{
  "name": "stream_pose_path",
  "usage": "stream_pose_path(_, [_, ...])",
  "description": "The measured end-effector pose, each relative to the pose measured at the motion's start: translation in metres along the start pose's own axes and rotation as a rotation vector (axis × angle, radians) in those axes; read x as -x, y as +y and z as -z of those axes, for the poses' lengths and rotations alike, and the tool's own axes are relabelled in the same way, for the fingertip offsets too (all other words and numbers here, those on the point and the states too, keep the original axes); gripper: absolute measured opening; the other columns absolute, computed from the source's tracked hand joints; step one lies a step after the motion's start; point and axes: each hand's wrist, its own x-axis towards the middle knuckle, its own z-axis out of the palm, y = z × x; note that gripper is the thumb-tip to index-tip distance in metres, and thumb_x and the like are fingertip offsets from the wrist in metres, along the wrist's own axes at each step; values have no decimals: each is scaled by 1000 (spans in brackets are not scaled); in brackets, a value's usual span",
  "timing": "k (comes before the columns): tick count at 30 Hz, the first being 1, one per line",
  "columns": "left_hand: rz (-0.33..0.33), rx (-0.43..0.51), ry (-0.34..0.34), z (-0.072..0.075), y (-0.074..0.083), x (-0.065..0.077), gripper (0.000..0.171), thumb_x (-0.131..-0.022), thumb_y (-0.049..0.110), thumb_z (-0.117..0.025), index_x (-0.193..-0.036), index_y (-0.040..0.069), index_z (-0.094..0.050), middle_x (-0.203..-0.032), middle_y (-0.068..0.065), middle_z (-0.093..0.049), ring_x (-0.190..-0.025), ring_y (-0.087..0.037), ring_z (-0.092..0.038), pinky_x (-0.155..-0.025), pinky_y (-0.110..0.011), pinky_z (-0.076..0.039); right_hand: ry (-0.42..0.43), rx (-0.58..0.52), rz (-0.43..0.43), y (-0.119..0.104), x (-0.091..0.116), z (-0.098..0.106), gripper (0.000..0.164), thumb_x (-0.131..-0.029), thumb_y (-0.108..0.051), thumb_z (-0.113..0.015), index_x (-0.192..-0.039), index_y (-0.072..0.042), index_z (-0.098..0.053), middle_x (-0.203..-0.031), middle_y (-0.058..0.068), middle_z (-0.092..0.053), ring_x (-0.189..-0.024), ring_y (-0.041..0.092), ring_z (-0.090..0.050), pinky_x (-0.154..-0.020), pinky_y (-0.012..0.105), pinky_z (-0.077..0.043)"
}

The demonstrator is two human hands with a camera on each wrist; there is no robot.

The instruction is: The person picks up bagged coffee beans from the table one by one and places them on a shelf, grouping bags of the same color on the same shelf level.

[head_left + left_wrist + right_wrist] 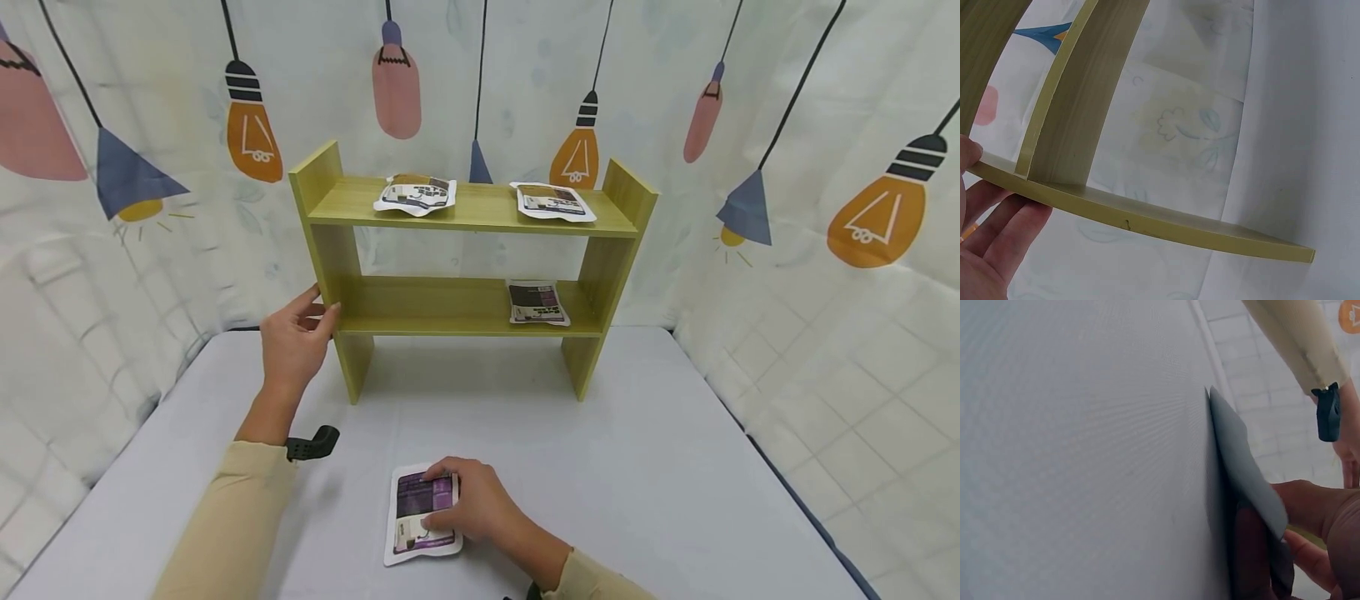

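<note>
A small two-tier wooden shelf [468, 329] in yellow-green stands on the white table. My left hand [298, 343] holds the front edge of its left side panel, level with the lower board. In the left wrist view, thumb and fingers [1019, 234] lie on opposite sides of that panel [1166, 225]. Nearer to me, my right hand [480, 504] pinches the right edge of a flat white pouch with a purple and black label [420, 525]. The right wrist view shows this pouch [1244, 459] edge-on, tilted against the table surface, with a finger beneath it.
Two white pouches with brown and yellow labels, the left one [416, 195] and the right one [553, 202], lie on the top board. Another dark-labelled pouch [537, 302] lies on the lower board's right side. Behind the table [675, 467] hangs a lamp-patterned curtain [315, 100].
</note>
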Motion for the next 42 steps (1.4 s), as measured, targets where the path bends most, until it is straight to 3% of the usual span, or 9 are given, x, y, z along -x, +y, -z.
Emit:
stream_pose_path(5, [11, -7, 0, 0, 0, 0, 46, -100, 32, -66, -145, 26, -60, -114, -17, -76, -71, 10, -61, -64, -3, -49, -12, -56, -23, 3, -3, 2, 47, -62, -23, -98, -104, -33, -80, -108, -9, -74, -95, 7, -58, -89, 29, -50])
stream_pose_path(10, [18, -2, -3, 1, 1, 0, 47, -100, 33, -66, -146, 26, -59, -114, -17, -76, -69, 16, -56, -64, -3, -49, -14, -120, -36, 5, -5, 3, 45, -62, -21, -99, -102, -30, -82, -91, -14, -71, -85, 7, -54, -77, 22, -45])
stream_pose_path(22, [11, -26, 5, 1, 1, 0, 46, -100, 32, -66, -145, 25, -60, -115, -16, -76, -72, 10, -59, -64, -1, -48, -1, -140, -18, 8, -6, 0, 45, -61, -21, -99, -102, -30, -83, -101, -13, -75, -91, 4, -56, -86, 22, -46])
stream_pose_path(33, [12, -10, 3, 1, 1, 0, 46, -100, 31, -66, -145, 24, -60, -114, -18, -76, -69, 16, -55, -64, -2, -48, -2, -149, -19, 9, -5, 1, 45, -61, -21, -99, -102, -30, -82, -104, -12, -75, -93, 3, -57, -88, 22, -47])
stream_pose_path(38, [8, -22, 7, 1, 1, 0, 46, -100, 31, -66, -145, 25, -61, -114, -17, -76, -73, 6, -62, -64, -2, -48, 3, -138, -22, 9, -5, 0, 45, -61, -22, -99, -102, -31, -82, -107, -12, -75, -96, 3, -58, -91, 23, -48])
stream_pose_path(42, [9, -24, 8, 0, 0, 0, 46, -100, 31, -66, -145, 25, -61, -114, -17, -76, -78, -14, -71, -64, -2, -48, -1, -143, -28, 9, -5, 0, 45, -62, -21, -99, -103, -31, -82, -107, -11, -75, -95, 4, -57, -90, 23, -47])
